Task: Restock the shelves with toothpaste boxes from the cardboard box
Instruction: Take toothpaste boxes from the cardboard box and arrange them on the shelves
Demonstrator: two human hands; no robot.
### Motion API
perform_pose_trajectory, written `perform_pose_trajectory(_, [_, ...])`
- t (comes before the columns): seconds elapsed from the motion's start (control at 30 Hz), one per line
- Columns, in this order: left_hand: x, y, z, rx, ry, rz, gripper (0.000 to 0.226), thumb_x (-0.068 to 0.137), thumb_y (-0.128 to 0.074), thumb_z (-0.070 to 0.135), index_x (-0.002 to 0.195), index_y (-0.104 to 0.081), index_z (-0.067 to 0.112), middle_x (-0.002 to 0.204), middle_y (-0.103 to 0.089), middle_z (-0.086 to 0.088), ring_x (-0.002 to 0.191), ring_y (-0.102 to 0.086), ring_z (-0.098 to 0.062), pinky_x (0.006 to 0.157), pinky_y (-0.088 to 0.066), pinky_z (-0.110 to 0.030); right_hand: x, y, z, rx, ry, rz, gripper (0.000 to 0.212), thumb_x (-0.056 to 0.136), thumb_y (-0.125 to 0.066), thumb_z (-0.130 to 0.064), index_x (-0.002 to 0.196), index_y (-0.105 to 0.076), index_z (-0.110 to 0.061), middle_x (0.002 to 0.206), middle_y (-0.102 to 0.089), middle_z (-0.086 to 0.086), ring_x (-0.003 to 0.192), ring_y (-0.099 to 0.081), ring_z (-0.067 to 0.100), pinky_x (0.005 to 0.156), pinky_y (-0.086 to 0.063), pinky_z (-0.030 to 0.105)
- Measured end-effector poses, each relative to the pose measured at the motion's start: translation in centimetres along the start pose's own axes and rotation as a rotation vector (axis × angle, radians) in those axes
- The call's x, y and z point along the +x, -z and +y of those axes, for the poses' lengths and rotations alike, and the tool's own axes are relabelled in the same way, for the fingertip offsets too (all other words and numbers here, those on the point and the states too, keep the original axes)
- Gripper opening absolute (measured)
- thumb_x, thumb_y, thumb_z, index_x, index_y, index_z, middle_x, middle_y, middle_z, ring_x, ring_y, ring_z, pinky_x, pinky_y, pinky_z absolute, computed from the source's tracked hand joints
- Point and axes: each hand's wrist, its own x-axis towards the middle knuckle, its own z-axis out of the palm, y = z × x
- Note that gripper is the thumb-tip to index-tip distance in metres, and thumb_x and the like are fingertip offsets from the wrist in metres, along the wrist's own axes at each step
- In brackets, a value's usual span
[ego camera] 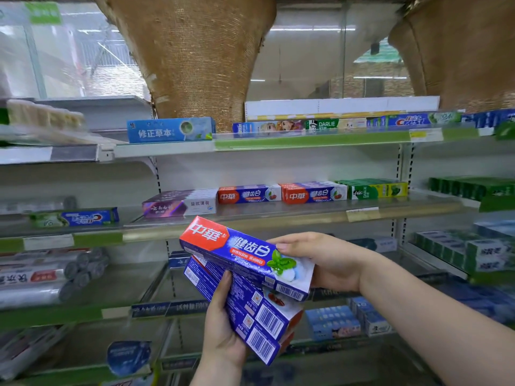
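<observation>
1. The right hand [320, 263] grips the right end of a mint toothpaste box [239, 249], with the thumb on the box's upper edge. It holds the box tilted, its red end highest, just below and in front of the middle shelf [250, 221].
2. The left hand [223, 324] clasps a stack of toothpaste boxes [250, 310] from underneath, its thumb pressed on the stack's upper face. The stack sits directly under the mint box and touches it, lower still than the middle shelf.
3. The hands are close together but not touching, each closed round its own load.
4. On the middle shelf two red-and-blue boxes [249, 193] lie side by side near its centre. A purple box [178, 203] lies to their left and green boxes [373, 189] to their right.
5. Above the middle shelf, the top shelf [306, 142] carries a light blue box [170, 130] and a row of other cartons.
</observation>
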Motion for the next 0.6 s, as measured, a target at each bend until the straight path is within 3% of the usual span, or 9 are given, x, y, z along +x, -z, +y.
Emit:
perform_pose_trajectory(0.07, [0.0, 0.1, 0.0, -0.009, 0.003, 0.004, 0.104, 0.03, -0.097, 0.028, 0.124, -0.059, 0.005, 0.123, -0.063, -0.021, 0.103, -0.066, -0.036, 0.096, -0.047, -0.053, 0.1, -0.1, 0.2, 0.005, 0.007, 0.012, 0.028, 0.095, -0.05, -0.017, 0.12, -0.06, -0.01, 0.11, -0.07, 0.013, 0.091, -0.067, 0.02, 0.084, -0.054, 0.035])
perform_pose_trajectory(0.23, [-0.2, 0.0, 0.3, -0.012, 0.021, -0.019, 0.108, 0.032, -0.096, 0.027, 0.13, -0.055, 0.006, 0.127, -0.061, -0.021, 0.114, -0.06, -0.038, 0.103, -0.038, -0.053, 0.4, -0.4, 0.8, 0.071, 0.001, 0.017, 0.021, 0.096, -0.049, -0.016, 0.11, -0.064, -0.012, 0.098, -0.073, 0.009, 0.081, -0.07, 0.017, 0.067, -0.058, 0.028])
perform_pose_trajectory(0.4, [-0.2, -0.3, 0.5, 0.005, -0.008, 0.056, 0.109, 0.026, -0.097, 0.028, 0.125, -0.058, 0.008, 0.121, -0.065, -0.021, 0.1, -0.068, -0.036, 0.084, -0.054, -0.053, 0.7, -0.4, 1.4, 0.051, -0.046, 0.032, 0.025, 0.096, -0.05, -0.029, 0.111, -0.064, -0.015, 0.103, -0.072, 0.009, 0.084, -0.068, 0.018, 0.072, -0.055, 0.029])
perform_pose_trajectory(0.5, [-0.3, -0.2, 0.4, 0.033, -0.018, 0.09, 0.107, 0.026, -0.097, 0.03, 0.124, -0.058, 0.009, 0.118, -0.066, -0.021, 0.096, -0.069, -0.035, 0.088, -0.053, -0.052, 0.5, -0.4, 1.6, 0.033, -0.065, 0.027, 0.024, 0.092, -0.056, -0.028, 0.11, -0.062, -0.014, 0.101, -0.072, 0.008, 0.084, -0.067, 0.018, 0.068, -0.056, 0.027])
perform_pose_trajectory(0.57, [-0.3, -0.3, 0.2, 0.041, -0.031, 0.115, 0.096, 0.032, -0.096, 0.03, 0.119, -0.061, 0.009, 0.113, -0.068, -0.02, 0.088, -0.071, -0.033, 0.085, -0.054, -0.052, 0.4, -0.3, 1.8, 0.04, -0.078, 0.018, 0.03, 0.09, -0.059, -0.025, 0.117, -0.059, -0.011, 0.104, -0.071, 0.01, 0.087, -0.067, 0.019, 0.069, -0.056, 0.028])
perform_pose_trajectory(0.6, [-0.3, -0.3, 0.1, 0.044, -0.034, 0.123, 0.082, 0.045, -0.092, 0.031, 0.118, -0.061, 0.009, 0.11, -0.069, -0.02, 0.084, -0.072, -0.032, 0.083, -0.055, -0.051, 0.3, -0.2, 1.8, 0.041, -0.085, 0.015, 0.035, 0.089, -0.06, -0.025, 0.121, -0.057, -0.01, 0.109, -0.07, 0.012, 0.091, -0.066, 0.02, 0.073, -0.056, 0.031])
